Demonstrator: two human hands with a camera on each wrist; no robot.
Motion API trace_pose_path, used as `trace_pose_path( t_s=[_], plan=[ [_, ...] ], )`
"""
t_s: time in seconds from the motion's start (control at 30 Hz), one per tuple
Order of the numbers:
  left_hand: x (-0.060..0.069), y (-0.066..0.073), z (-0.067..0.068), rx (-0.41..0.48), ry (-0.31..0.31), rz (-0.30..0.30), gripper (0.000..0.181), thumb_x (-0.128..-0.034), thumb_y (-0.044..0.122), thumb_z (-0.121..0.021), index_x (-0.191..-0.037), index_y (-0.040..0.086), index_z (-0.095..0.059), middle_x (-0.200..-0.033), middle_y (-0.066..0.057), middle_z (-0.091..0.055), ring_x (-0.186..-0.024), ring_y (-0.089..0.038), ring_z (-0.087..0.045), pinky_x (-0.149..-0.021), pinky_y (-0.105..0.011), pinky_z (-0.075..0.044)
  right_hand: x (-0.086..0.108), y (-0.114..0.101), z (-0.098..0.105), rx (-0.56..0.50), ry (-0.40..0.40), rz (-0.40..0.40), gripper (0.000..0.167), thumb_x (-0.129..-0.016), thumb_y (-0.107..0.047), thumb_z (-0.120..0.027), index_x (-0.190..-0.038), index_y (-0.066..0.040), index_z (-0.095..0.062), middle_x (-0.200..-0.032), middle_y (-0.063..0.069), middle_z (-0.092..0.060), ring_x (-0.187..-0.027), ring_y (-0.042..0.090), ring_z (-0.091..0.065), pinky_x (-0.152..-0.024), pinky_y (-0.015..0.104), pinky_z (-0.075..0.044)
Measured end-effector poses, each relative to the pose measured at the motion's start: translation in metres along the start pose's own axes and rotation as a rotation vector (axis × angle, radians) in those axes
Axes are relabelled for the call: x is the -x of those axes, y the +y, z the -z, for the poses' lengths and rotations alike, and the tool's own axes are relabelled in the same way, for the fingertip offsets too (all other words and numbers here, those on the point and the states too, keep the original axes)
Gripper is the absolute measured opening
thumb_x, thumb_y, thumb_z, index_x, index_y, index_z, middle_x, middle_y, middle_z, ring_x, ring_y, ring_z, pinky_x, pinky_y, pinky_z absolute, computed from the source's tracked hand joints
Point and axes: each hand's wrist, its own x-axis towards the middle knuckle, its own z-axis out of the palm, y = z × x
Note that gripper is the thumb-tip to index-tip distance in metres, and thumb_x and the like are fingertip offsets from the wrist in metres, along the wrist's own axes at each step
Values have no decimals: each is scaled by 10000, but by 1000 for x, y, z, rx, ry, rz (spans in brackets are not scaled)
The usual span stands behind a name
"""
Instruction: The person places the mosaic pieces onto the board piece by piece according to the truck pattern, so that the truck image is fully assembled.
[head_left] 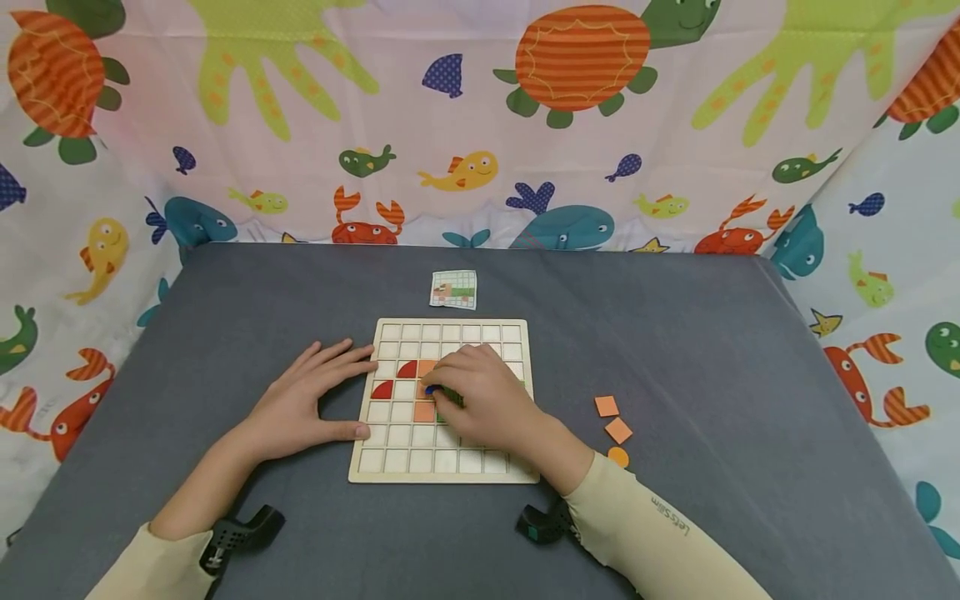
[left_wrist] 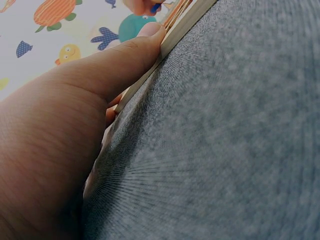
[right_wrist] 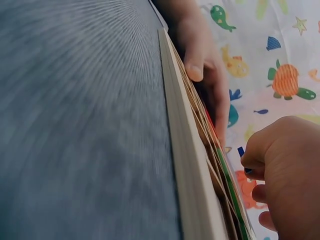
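A wooden grid board (head_left: 442, 477) lies on the grey cloth with white square cells. My left hand (head_left: 300, 404) rests at its left edge, fingers spread and thumb (left_wrist: 125, 60) touching the rim. Over the middle of the board, my right hand (head_left: 487, 396) pinches a small blue piece (right_wrist: 241, 151), whose shape is mostly hidden by the fingers. Two red quarter-circle pieces (head_left: 407, 369) sit in cells on the left side. Orange square pieces (head_left: 423, 412) stand in a column beside them. Green pieces show partly beneath the right hand.
Behind the board lies a small card (head_left: 453, 290) printed with a coloured grid pattern. Right of the board are two loose orange squares (head_left: 618, 430) and an orange round piece (head_left: 618, 457). A curtain (head_left: 480, 125) with sea animals hangs around the table.
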Motion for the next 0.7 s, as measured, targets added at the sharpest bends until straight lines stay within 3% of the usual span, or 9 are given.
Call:
trace_pose_path(
  t_s=[0.2, 0.43, 0.7],
  plan=[
    [0, -1, 0, 12, 6, 1, 949, -852, 735, -829, -1634, 283, -539, -1750, 51, -382, -1661, -302, -224, -1362, -528, -53, -12, -6, -7, 1, -24, -10, 160, -991, -97, -751, -1110, -151, -843, -1085, -65, -774, -1041, 162, -664, -920, 371, -509],
    [-1, -1, -1, 12, 2, 0, 957, -845, 753, -821, -1636, 296, -536, -1747, 52, -386, -1660, -304, -229, -1362, -535, -52, -22, -8, -18, 7, -46, 1, 209, -982, -65, -720, -1129, -149, -841, -1109, -64, -786, -978, 155, -662, -813, 331, -510],
    [-1, 1, 1, 10, 8, -2, 962, -832, 765, -821, -1625, 290, -552, -1740, 51, -397, -1658, -310, -236, -1361, -543, -53, -30, -10, -26, 14, -63, 15, 208, -962, -47, -723, -1082, -165, -846, -1048, -68, -786, -922, 155, -651, -778, 338, -512]
  ],
)
